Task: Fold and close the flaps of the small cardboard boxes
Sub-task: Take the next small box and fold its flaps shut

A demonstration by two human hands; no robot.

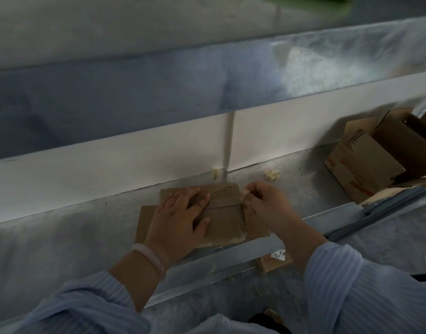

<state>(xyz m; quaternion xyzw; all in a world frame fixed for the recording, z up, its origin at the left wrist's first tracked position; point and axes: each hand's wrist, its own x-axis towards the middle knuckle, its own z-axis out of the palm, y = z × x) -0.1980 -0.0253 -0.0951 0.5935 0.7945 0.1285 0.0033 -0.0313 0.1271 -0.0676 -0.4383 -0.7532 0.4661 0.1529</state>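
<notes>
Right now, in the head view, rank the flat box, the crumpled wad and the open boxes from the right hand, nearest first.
1. Flat box: at the right hand, which pinches tape on its right edge.
2. Crumpled wad: just beyond the hand.
3. Open boxes: far right.

Metal bench (62, 237) under flat box (226, 222), crumpled scrap (271, 175), open boxes (366, 165)

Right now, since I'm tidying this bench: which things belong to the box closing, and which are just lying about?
In use: cardboard box, left hand pressing it, right hand pinching tape strip.
Lying about: crumpled tape wad, open boxes at right, labelled box below.
</notes>
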